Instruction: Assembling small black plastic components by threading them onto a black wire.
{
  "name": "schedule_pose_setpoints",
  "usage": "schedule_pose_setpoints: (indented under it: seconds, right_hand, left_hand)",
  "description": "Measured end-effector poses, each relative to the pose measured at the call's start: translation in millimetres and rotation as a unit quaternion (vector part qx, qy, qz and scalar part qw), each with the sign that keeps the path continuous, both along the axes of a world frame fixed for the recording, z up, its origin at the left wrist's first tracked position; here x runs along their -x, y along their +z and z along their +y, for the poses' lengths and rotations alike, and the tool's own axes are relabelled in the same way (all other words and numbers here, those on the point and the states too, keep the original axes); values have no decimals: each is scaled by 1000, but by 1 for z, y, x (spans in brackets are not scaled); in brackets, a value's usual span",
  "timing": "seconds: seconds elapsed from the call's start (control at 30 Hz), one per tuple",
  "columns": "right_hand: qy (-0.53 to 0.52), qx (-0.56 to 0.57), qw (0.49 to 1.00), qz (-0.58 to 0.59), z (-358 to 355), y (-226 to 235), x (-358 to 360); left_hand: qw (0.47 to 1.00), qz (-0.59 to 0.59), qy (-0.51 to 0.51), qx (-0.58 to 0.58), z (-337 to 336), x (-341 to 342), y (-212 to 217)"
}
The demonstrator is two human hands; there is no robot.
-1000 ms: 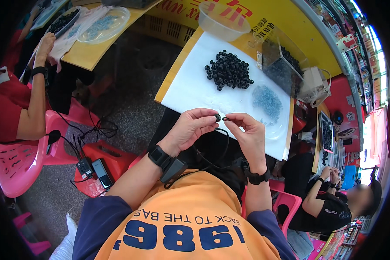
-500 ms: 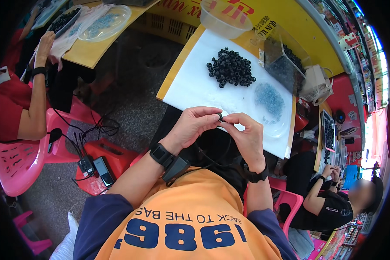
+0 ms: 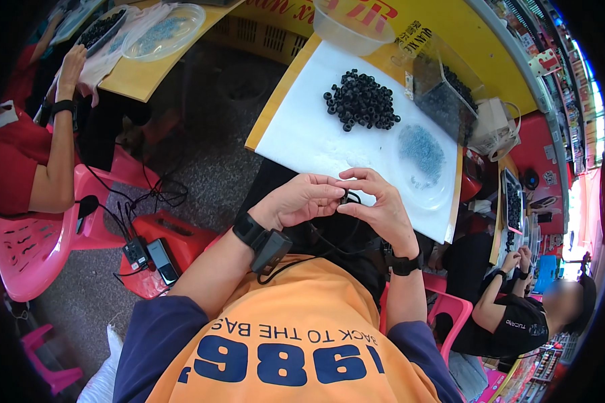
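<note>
Left hand (image 3: pixel 301 199): fingers closed in a pinch, thumb against forefinger, on a small black piece (image 3: pixel 345 195); the piece sits in front of the person's body, near the close edge of the table (image 3: pixel 284 94), mostly hidden by the fingertips.

Right hand (image 3: pixel 383 205): fingers bent in an arch, thumb and forefinger tips parted around the same piece; whether they grip it cannot be told.

Wrists: a black band (image 3: pixel 250 232) on the left, a second black band (image 3: pixel 405 265) on the right.

Table: wooden, mostly covered by a white sheet (image 3: pixel 296 138). On the sheet, beyond the hands, a loose heap of black pieces (image 3: pixel 363 102), rounded, some showing a hole. To the right of the heap, a shallow clear dish (image 3: pixel 439 198) holding tiny pale-blue pieces (image 3: pixel 421 149).

At the table's far end: one round translucent tub (image 3: pixel 353 33); at the right, one clear box (image 3: pixel 431 91) with dark pieces inside, and just beside it a cream bag (image 3: pixel 494 131) with a handle.

Floor, left: red stool (image 3: pixel 181 238) bearing a dark handheld device (image 3: pixel 160 259); pink chair (image 3: pixel 30 252) near it.

Others: a red-sleeved person (image 3: pixel 27 164) at left; a person in black (image 3: pixel 511 329) at right.
</note>
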State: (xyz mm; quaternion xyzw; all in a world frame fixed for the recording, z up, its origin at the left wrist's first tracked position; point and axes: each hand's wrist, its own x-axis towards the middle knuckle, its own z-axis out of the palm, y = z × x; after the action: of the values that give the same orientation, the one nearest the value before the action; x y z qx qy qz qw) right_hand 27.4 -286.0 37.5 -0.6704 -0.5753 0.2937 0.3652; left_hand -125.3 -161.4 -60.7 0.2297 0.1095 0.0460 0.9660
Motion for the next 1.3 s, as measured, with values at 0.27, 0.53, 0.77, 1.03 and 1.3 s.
schedule_pose_setpoints:
  seconds: [0.27, 0.53, 0.77, 1.03, 1.3]
  right_hand:
    - [-8, -17, 1000, -8, -4, -4, 0]
    - [-28, -96, 991, -92, -10, -16, 7]
    - [-33, -129, 986, -96, -8, -18, 9]
    - [-109, -89, 980, 142, -16, -22, 7]
    - [-74, -43, 985, 151, -19, -22, 35]
  left_hand:
    - [1000, 4, -30, -9, 2, 2, -1]
    - [996, 1, -24, -90, 0, 2, -2]
    - [999, 11, -25, -26, -3, 2, -1]
    - [969, 64, 93, -219, -4, -2, 15]
    - [901, -88, 107, -411, -20, -2, 37]
